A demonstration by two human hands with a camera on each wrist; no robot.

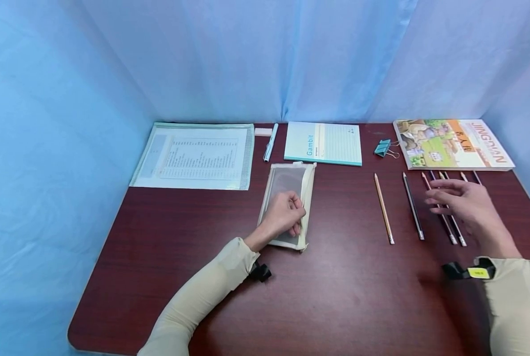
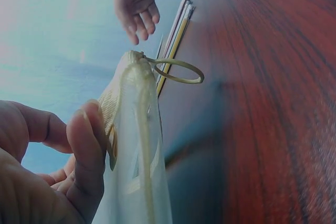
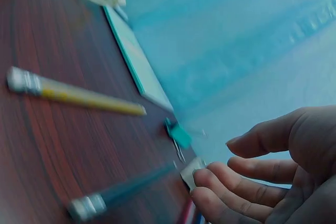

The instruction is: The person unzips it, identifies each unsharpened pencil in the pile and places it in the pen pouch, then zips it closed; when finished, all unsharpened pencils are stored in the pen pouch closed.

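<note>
A mesh zip pouch [image 1: 284, 176] with a cream zipper edge lies on the table in front of me. My left hand [image 1: 285, 213] is over it, thumb and fingertip pinching at the zipper edge [image 2: 108, 111], where a small metal zipper pull [image 2: 113, 149] shows in the left wrist view. A cord loop [image 2: 181, 72] sticks out from the pouch's end. Above the pencils at the right hovers my right hand [image 1: 471, 205], fingers relaxed and holding nothing. A yellow pencil [image 1: 383, 210] and a dark pencil [image 1: 413, 207] lie left of it; several more are partly hidden beneath it.
Along the back lie a clear document folder [image 1: 194, 155], an eraser [image 1: 263, 132], a white pen [image 1: 271, 143], a Gambit notebook [image 1: 323, 143], a teal binder clip [image 1: 382, 148] and a picture-covered book [image 1: 454, 146]. Blue curtains [image 1: 229, 64] hang behind and beside the table.
</note>
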